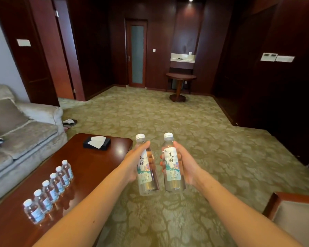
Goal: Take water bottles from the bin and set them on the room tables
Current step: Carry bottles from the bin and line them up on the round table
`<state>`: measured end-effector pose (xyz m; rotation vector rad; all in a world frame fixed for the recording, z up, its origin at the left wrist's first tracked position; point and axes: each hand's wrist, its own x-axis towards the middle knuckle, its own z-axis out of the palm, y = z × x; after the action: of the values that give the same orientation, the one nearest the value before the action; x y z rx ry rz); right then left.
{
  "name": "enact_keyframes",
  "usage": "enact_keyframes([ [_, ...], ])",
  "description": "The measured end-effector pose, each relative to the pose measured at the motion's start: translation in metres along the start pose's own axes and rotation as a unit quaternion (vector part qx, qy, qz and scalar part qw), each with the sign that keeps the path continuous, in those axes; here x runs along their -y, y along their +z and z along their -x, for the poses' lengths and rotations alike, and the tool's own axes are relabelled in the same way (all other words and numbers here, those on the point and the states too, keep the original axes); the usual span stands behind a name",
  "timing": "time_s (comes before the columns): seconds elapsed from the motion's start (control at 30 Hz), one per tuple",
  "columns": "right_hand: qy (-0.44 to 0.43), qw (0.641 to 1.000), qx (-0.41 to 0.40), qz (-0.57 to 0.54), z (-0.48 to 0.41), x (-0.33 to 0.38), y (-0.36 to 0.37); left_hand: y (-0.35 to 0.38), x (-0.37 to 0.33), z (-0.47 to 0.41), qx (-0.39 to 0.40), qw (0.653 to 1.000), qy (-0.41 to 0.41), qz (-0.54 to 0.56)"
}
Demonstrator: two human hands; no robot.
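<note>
My left hand (134,161) grips a clear water bottle (147,175) with a white cap and a printed label, held upright over the carpet. My right hand (185,163) grips a second, matching bottle (172,168) beside it. The two bottles stand a little apart. To the left, a row of several bottles (50,189) stands on the dark wooden coffee table (89,164). A small round table (180,76) stands against the far wall. No bin is in view.
A black tissue box (97,142) sits at the coffee table's far end. A beige sofa (23,136) runs along the left. A wooden armchair (296,209) is at the lower right. Slippers (70,122) lie by the sofa. Patterned carpet (168,118) stretches ahead.
</note>
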<state>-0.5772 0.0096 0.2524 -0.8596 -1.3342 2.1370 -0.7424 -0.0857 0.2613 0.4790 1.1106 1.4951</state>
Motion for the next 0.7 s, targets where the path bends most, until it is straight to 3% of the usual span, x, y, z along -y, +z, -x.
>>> enact_keyframes([
  [0.43,0.005,0.999,-0.025,0.023,-0.147,0.096,-0.116,0.068,-0.048,-0.195,0.06,0.994,-0.086,-0.023],
  [0.6,-0.027,0.999,-0.01,0.037,-0.207,0.143,-0.174,0.102,-0.063,-0.278,0.107,0.991,-0.044,-0.074],
  [0.7,-0.043,0.997,-0.017,0.062,-0.233,0.166,-0.197,0.115,-0.068,-0.322,0.092,0.992,-0.009,-0.081],
])
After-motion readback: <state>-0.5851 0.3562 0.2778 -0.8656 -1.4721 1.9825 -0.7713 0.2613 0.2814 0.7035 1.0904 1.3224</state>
